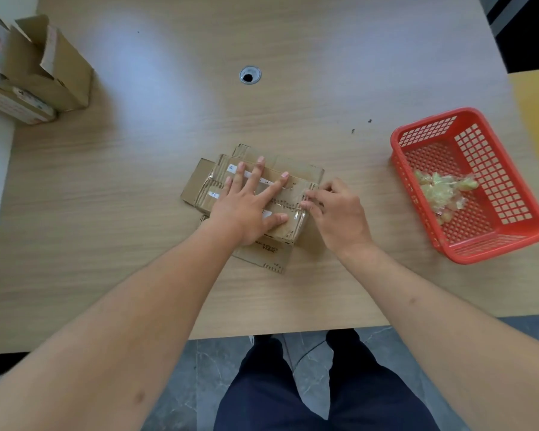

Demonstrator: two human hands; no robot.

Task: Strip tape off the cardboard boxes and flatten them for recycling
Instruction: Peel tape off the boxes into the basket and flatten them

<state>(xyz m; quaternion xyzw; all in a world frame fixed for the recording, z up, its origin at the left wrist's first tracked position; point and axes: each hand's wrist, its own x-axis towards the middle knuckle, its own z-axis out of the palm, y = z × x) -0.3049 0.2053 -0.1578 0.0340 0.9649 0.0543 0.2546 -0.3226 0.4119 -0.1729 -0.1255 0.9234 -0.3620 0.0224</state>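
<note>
Table (pixel 293 104): carries all items. Far-left corner: 2 unflattened boxes (pixel 35 70). Right: red basket (pixel 467 244) containing crumpled tape (pixel 442 188). Centre: flattened box (pixel 288 181). Left hand (pixel 246 209) presses it, fingers straight and spread. Right hand (pixel 339 213) fingertips curl, picking at its taped right edge.

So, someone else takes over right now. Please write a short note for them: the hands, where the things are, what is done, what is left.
Left hand: fingers spread, pressing the flattened cardboard box onto the wooden table.
Right hand: fingertips curled at the clear tape on the box's right edge, apparently picking at it.
Done: this box lies flat; crumpled tape scraps are in the red basket on the right.
Left: strip the remaining tape here, then the unflattened boxes at the far left.
</note>
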